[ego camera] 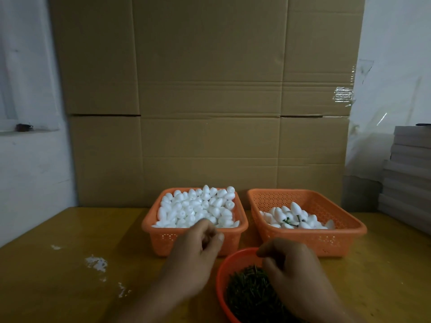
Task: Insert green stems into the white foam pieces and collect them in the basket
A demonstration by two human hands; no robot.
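Left basket (163, 238): heaped full of plain white foam pieces (198, 206), lots left. Left hand (198, 257): fingers curled, maybe pinching foam, hard to tell. Red bowl (221, 271) of green stems (247, 290): right hand (293, 276) pinching there. Right basket (345, 231): few finished pieces (293, 219).

I note left hand (198, 250) curled at full foam basket (163, 241) rim; right hand (291, 269) over green stems (247, 292) in bowl (221, 276); right basket (338, 238) partly filled.

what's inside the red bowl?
The red bowl holds a heap of green stems. The right hand over it covers the right part, so the bowl's bottom and what the fingers hold cannot be seen.
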